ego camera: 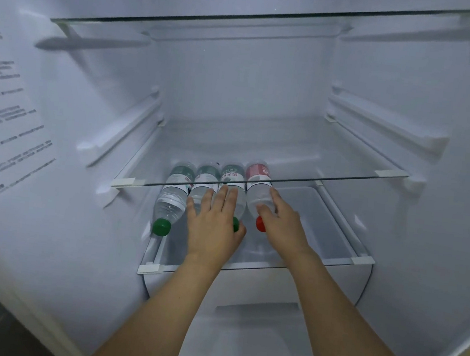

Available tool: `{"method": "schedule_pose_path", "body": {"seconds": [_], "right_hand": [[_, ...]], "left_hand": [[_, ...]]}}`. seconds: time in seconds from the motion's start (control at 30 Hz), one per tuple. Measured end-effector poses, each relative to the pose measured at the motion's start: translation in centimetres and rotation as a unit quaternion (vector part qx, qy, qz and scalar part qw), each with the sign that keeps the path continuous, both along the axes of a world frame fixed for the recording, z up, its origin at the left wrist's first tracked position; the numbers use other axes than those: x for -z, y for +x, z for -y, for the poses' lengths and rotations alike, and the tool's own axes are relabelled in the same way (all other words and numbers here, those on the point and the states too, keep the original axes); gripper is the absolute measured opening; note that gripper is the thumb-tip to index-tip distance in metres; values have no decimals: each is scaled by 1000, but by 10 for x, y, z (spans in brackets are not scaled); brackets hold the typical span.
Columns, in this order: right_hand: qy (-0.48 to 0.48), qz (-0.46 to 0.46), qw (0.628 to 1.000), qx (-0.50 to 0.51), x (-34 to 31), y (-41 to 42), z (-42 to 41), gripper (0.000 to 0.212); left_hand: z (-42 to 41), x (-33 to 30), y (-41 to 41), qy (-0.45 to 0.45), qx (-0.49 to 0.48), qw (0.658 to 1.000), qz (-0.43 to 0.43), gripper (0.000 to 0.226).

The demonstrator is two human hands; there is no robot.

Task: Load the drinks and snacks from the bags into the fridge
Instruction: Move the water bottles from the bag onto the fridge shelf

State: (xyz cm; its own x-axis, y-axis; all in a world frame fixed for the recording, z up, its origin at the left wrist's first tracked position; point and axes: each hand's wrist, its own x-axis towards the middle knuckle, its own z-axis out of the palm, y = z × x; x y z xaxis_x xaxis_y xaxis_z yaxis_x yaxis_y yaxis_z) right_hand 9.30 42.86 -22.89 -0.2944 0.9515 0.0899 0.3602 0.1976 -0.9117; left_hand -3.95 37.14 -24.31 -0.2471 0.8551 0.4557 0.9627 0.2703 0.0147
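Both forearms reach into the fridge toward four water bottles lying side by side on the lowest glass shelf (335, 259), caps toward the camera. Left hand (212, 228) lies flat, fingers straight, across the two middle bottles (235, 178), hiding most of them and holding nothing. Right hand (280, 222) rests on the red-capped bottle (257, 186), at the right end of the row, fingers loosely bent over its side rather than clamped. Left of that bottle, at the row's far end, the green-capped bottle (171, 200) lies untouched. Above the row sits the middle glass shelf (286, 180), bare. Round bottles on smooth glass may roll forward off the edge once the hands lift, or rightward where nothing blocks them.
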Motion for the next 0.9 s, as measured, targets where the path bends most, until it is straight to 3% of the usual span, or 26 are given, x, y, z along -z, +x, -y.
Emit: {"method": "schedule_pose_path", "body": {"seconds": [0.4,0.53,0.7,0.9], "right_hand": [[-3,-16,1000,0,2,0,3,53],[-38,-37,998,-22,-5,4,6,48],[-60,0,998,-32,-13,12,20,58],[-20,59,996,-64,-35,22,57,36]], "left_hand": [[0,1,-1,16,-6,1000,0,76],[3,-4,1,-16,-4,1000,11,76],[17,-14,1,-53,23,998,22,79],[52,-31,5,7,50,997,58,66]]}}
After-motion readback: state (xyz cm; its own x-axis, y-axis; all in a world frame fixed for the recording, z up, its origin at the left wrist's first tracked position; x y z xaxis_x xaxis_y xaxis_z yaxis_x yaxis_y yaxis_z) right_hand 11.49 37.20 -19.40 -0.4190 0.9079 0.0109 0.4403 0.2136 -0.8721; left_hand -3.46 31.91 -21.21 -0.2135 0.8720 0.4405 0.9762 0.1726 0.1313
